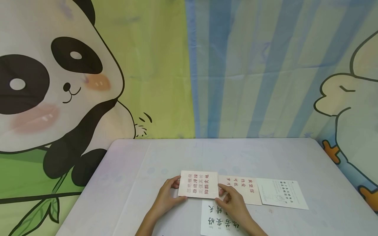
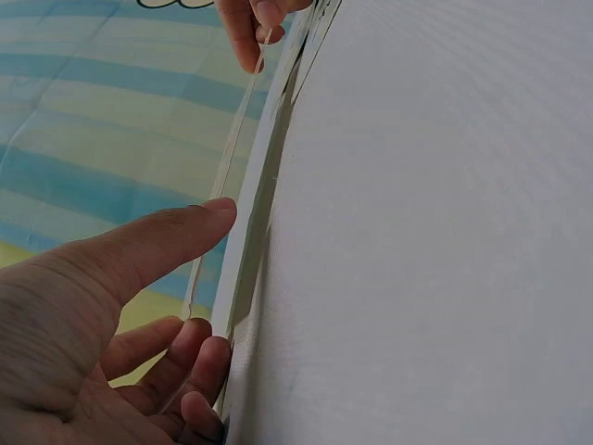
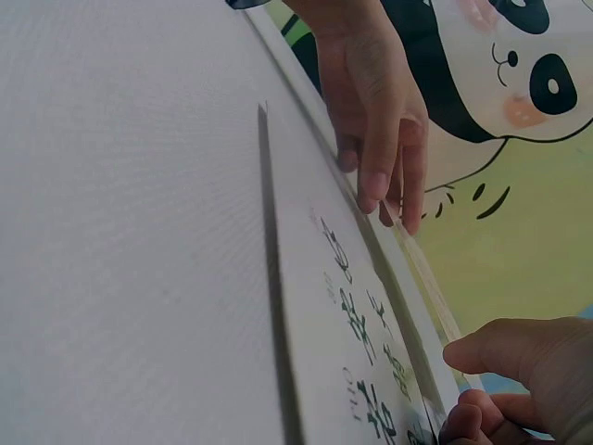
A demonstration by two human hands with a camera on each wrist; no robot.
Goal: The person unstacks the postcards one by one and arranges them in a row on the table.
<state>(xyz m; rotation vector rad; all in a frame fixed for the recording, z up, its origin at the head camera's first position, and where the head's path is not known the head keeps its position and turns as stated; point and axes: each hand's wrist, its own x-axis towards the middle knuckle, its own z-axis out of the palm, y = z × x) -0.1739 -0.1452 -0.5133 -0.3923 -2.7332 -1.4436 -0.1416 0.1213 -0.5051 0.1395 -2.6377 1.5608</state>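
Observation:
A pale pink card (image 1: 199, 179) with columns of grey and reddish Chinese characters is held up over the table in the head view. My left hand (image 1: 165, 200) holds its left side, thumb at the lower corner and fingers at the edge. On the right side, my right hand (image 1: 234, 203) pinches the card by its edge near the lower corner. Both wrist views show the card edge-on, as a thin strip (image 2: 225, 167) between the hands. Beneath the right hand lies a white sheet (image 1: 206, 214) with large dark characters, partly covered by that hand and the card.
Right of the held card lies another pink card (image 1: 256, 198) with red characters, partly hidden. Beside it, touching or slightly overlapping, is a white card (image 1: 299, 200) with small dark writing. The white tabletop (image 1: 165, 154) ends at a cartoon-printed curtain (image 1: 159, 82) with a panda.

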